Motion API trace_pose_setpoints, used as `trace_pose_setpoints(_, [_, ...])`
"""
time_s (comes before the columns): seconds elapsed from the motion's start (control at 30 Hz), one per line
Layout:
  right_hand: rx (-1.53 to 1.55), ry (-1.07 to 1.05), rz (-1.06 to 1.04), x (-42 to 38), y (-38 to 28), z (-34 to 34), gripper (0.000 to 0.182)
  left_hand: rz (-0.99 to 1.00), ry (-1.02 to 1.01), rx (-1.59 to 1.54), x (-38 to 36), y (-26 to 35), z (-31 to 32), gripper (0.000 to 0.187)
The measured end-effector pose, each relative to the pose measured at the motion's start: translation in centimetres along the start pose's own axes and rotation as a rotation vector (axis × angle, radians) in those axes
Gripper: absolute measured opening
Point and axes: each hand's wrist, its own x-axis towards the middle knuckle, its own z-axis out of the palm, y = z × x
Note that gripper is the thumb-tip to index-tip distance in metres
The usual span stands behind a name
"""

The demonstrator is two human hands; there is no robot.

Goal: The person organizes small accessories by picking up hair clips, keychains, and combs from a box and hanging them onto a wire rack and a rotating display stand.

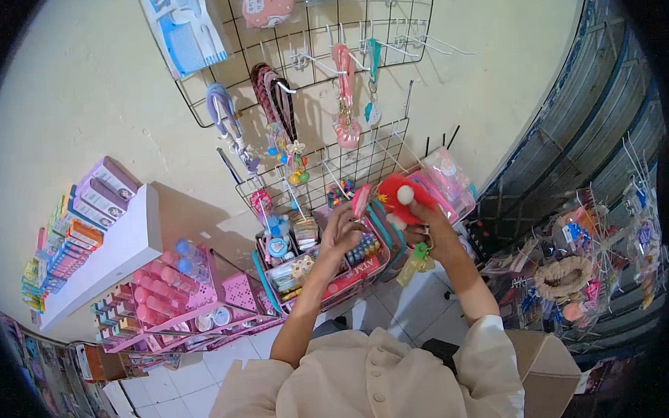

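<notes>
My right hand (429, 222) is closed around a red plush item (394, 193) with white pompoms and a small yellow mark. A green and yellow keychain charm (416, 263) dangles below the same hand. My left hand (340, 234) is raised over the basket, its fingers bent around a small pink item (361, 201) whose kind I cannot make out. Under my left forearm, a wire basket with a teal rim (277, 303) holds a box marked ATM, rows of small bottles and a blue plush keychain (278, 240).
On the wall, a wire grid (310, 33) carries hooks and hanging phone straps (272, 100). Pink bottles (157, 292) stand on a pink rack at left, below a white shelf (140, 223) of boxes. Hair accessories (565, 274) hang at right, near a cardboard box (550, 367).
</notes>
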Motion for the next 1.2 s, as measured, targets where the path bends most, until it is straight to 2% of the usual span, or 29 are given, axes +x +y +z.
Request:
trace_pose_setpoints(0.03, [-0.029, -0.003, 0.017, 0.3, 0.4, 0.1, 0.031, 0.143, -0.011, 0.095, -0.2, 0.4, 0.2, 0.044])
trace_pose_setpoints(0.07, [-0.071, 0.005, 0.007, 0.8, 1.1, -0.3, 0.033, 0.142, -0.007, 0.093, -0.1, 0.6, 0.6, 0.044])
trace_pose_setpoints(0.13, [-0.059, 0.007, 0.057, 1.3, 1.9, -0.2, 0.033, 0.331, 0.213, 0.092, 0.1, 0.6, 1.0, 0.051])
trace_pose_setpoints(0.23, [0.021, -0.032, 0.116, 1.8, 2.8, 0.6, 0.032, 0.265, 0.35, 0.243, -0.3, 0.4, -1.3, 0.042])
trace_pose_setpoints(0.27, [0.044, 0.014, 0.151, 2.1, 3.5, 0.8, 0.031, 0.25, 0.41, 0.232, -0.6, 0.2, -1.8, 0.025])
trace_pose_setpoints(0.3, [0.065, 0.058, 0.185, 2.4, 4.1, 0.8, 0.03, 0.252, 0.42, 0.234, -0.7, 0.1, -2.3, 0.025])
trace_pose_setpoints(0.37, [0.067, 0.018, 0.214, 3.7, 6.2, 0.2, 0.03, 0.297, 0.373, 0.033, -1.3, 0.3, -3.7, 0.011])
trace_pose_setpoints(0.4, [0.07, -0.015, 0.236, 4.2, 6.9, 0.1, 0.03, 0.232, 0.321, -0.139, -1.8, 0.3, -4.5, 0.016])
trace_pose_setpoints(0.57, [0.195, -0.062, 0.396, 5.1, 9.6, 1.6, 0.031, 0.283, 0.181, -0.32, -4.5, 0.5, -7.7, 0.03])
trace_pose_setpoints(0.63, [0.218, -0.193, 0.518, 5.8, 11.7, 1.5, 0.033, 0.302, 0.277, -0.127, -5.3, 0.4, -8.7, 0.027])
trace_pose_setpoints(0.67, [0.199, -0.258, 0.583, 6.1, 12.7, 1.5, 0.034, 0.18, 0.453, 0.045, -5.7, 1.0, -8.5, 0.022])
trace_pose_setpoints(0.7, [0.2, -0.263, 0.588, 6.3, 13.6, 1.8, 0.034, 0.181, 0.46, 0.048, -5.8, 0.7, -9.1, 0.022])
trace_pose_setpoints(0.77, [0.195, -0.257, 0.626, 6.7, 15.4, 2.2, 0.03, 0.152, 0.776, 0.164, -6.0, -1.0, -11.3, 0.016])
trace_pose_setpoints(0.8, [0.273, -0.345, 0.731, 6.9, 16.2, 2.0, 0.033, 0.116, 0.84, 0.202, -6.0, -1.2, -12.2, 0.012])
trace_pose_setpoints(0.93, [0.148, -0.24, 0.675, 7.9, 18.9, 2.4, 0.033, 0.032, 0.855, 0.343, -5.9, -1.4, -14.4, 0.013])
trace_pose_setpoints(1.03, [0.139, -0.237, 0.666, 8.5, 20.3, 2.1, 0.031, 0.04, 0.889, 0.336, -5.7, -2.3, -16.2, 0.015])
trace_pose_setpoints(1.13, [0.208, -0.288, 0.663, 8.8, 20.8, 1.9, 0.029, 0.096, 0.841, 0.322, -6.2, -2.5, -16.4, 0.013])
trace_pose_setpoints(1.2, [0.141, -0.236, 0.623, 8.7, 21.2, 2.0, 0.028, 0.118, 0.783, 0.358, -6.5, -2.5, -16.0, 0.012])
